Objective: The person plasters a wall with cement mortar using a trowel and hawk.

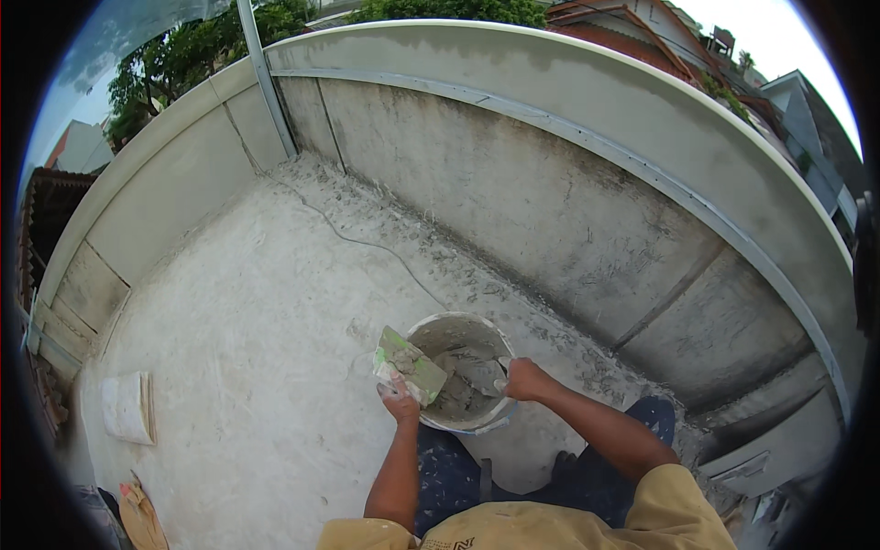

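A round, pale bucket (500, 341) stands on the floor between my knees, with wet grey mortar (456, 396) inside. My left hand (400, 401) is closed on a green plastering hawk (423, 372), which tilts over the bucket's left rim and carries grey mortar smears. At the right rim my right hand (521, 379) is closed round the handle of a trowel (482, 374). The trowel's blade reaches down into the bucket and blends with the mortar, so its outline is hard to make out.
A low wall (550, 202) with a metal strip runs along the far and right sides, with rubble (367, 197) at its foot. A thin cable (353, 240) crosses the floor to the bucket. Folded pale sacks (128, 408) and a tan bag (140, 518) lie at left.
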The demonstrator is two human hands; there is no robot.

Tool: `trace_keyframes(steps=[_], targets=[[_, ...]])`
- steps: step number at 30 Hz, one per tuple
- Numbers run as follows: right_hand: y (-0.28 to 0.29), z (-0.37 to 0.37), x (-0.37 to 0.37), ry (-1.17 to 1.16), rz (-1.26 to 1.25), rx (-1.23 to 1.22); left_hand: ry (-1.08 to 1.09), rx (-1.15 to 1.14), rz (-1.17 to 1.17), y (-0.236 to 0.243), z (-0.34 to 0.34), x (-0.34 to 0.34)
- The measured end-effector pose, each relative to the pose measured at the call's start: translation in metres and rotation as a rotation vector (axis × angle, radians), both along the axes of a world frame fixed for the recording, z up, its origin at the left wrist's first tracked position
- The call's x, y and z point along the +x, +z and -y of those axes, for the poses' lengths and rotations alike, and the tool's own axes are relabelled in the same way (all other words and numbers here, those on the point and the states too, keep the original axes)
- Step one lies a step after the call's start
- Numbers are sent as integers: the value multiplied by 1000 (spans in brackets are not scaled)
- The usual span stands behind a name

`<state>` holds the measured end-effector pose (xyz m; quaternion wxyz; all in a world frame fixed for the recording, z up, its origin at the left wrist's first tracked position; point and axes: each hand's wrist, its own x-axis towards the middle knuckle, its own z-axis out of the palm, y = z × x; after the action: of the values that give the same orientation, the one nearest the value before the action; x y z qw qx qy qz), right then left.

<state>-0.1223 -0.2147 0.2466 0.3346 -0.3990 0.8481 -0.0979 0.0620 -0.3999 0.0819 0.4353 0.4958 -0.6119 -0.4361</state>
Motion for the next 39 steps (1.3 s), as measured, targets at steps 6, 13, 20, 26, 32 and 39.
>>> trace_keyframes(steps=[6,13,20,26,32,39], targets=[[56,-43,-17,-219,247,-336,-97,225,-492,-22,14,26],[104,-96,-38,-387,673,-776,-309,486,-899,134,-36,15],[134,-90,-17,-107,937,-528,-464,691,-1062,156,-68,23],[101,-69,-6,-15,285,-684,-554,806,-1096,199,-85,20],[31,-60,4,181,-351,-786,-558,927,-1181,202,-92,5],[0,-85,-5,19,-272,-611,-539,682,-1240,220,-59,22]])
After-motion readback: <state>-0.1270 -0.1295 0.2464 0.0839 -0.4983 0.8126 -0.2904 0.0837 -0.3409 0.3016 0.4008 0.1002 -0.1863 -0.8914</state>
